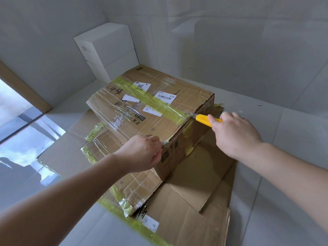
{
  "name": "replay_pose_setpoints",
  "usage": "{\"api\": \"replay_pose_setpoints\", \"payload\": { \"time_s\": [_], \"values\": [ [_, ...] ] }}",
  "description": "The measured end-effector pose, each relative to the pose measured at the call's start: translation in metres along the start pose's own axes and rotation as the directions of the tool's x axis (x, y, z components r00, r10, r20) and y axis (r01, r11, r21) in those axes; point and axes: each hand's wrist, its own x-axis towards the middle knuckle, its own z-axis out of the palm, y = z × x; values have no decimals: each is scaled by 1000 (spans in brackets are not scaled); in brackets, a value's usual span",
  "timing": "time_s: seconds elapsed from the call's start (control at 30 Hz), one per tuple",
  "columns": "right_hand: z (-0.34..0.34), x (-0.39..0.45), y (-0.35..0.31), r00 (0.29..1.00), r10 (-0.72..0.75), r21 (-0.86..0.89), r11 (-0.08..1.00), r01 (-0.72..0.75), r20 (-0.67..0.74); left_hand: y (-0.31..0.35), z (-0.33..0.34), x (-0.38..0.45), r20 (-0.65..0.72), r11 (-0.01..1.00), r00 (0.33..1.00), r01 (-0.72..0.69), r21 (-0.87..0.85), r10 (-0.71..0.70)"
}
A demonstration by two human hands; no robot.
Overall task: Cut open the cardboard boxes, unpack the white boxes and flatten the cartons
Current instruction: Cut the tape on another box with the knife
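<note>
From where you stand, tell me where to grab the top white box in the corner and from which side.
Take the top white box by its two long side faces, coming from the front over the sealed cardboard box. Its back sits close to the corner walls, so probably only the near faces and the top are free. It lies flat on the white boxes below, so it should lift straight up.

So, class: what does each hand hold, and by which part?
Right hand grips the yellow utility knife by its handle's rear. Left hand grips the near top corner of the sealed cardboard box.
</note>
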Motion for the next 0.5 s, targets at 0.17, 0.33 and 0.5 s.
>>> {"api": "replay_pose_setpoints", "payload": {
  "time_s": [0.17,0.33,0.5],
  "values": [
    [5,1,-5,1000,-20,69,997,19,15,7,-2,-3,-13,1000,1000,-16,-20,16],
    [-2,-10,42,998,69,-31,997,-69,2,28,-4,-12,26,994,995,-90,-60,91],
    [-2,-11,61,993,112,-146,983,-115,-30,24,-12,-6,75,993,993,-88,-73,93]
  ]
}}
